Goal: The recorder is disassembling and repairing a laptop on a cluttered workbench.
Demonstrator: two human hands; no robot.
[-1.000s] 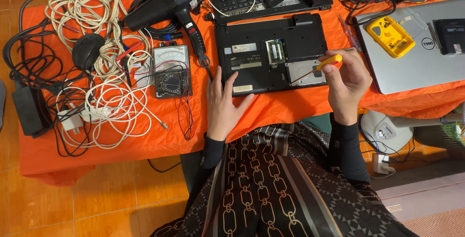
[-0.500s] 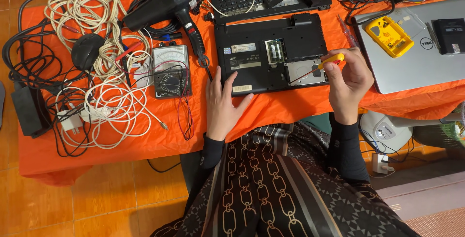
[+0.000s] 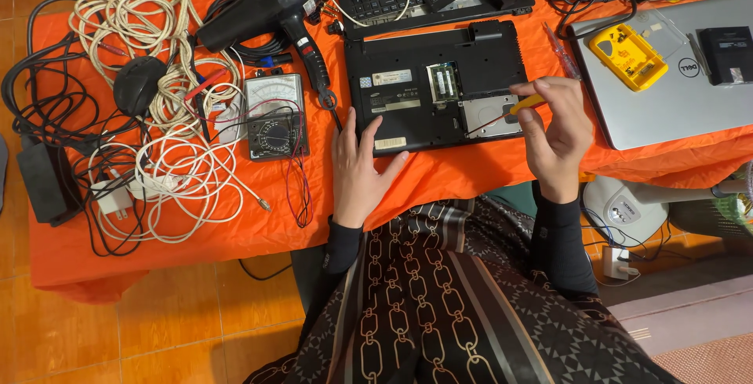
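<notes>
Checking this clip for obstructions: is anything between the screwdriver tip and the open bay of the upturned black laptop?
Nothing visible does. The right hand holds the yellow-handled screwdriver over the black laptop; the left hand lies on its front edge.

On the orange-clothed tabletop (image 3: pixel 235 231), the upturned black laptop with its bottom panel open (image 3: pixel 435 86) lies near the front edge, about midway along. The left hand (image 3: pixel 361 168) rests flat at its front left corner; the right hand (image 3: pixel 557 137) is over its front right corner, holding the yellow-handled screwdriver (image 3: pixel 514 111) above the open bay. Left of it sits the grey analogue multimeter (image 3: pixel 274 116), with the black hair dryer (image 3: pixel 271 3) behind. The tangle of white cables (image 3: pixel 169 149) fills the left end. The closed silver laptop (image 3: pixel 674 86) lies at the right edge, carrying the small yellow case (image 3: pixel 627 56).
</notes>
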